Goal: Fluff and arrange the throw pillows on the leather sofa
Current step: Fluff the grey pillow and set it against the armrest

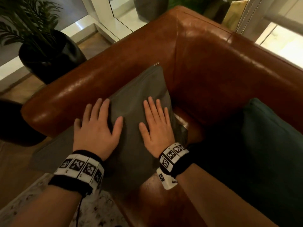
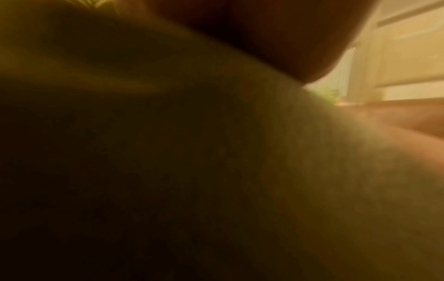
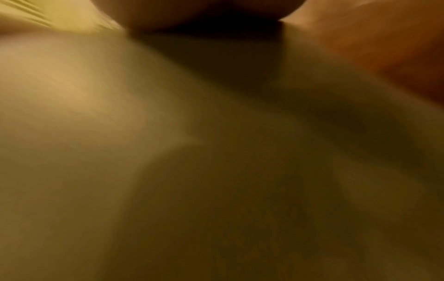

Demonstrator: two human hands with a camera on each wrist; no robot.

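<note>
A grey throw pillow (image 1: 136, 99) lies in the corner of the brown leather sofa (image 1: 213, 66), leaning up against the armrest, its zipper corner pointing away from me. My left hand (image 1: 98, 126) lies flat on the pillow's left side, fingers straight and spread, partly over the edge toward the armrest. My right hand (image 1: 155, 122) presses flat on its right side. Both wrist views are dim and blurred, filled with the pillow's fabric (image 2: 216, 171) (image 3: 216, 152). A dark green pillow (image 1: 270, 145) sits to the right on the seat.
A black planter with a palm (image 1: 49, 53) stands on the wooden floor left of the armrest. A dark round object (image 1: 9, 122) is at the far left. A patterned rug (image 1: 41, 202) lies below the sofa's front. White window frames run behind the sofa.
</note>
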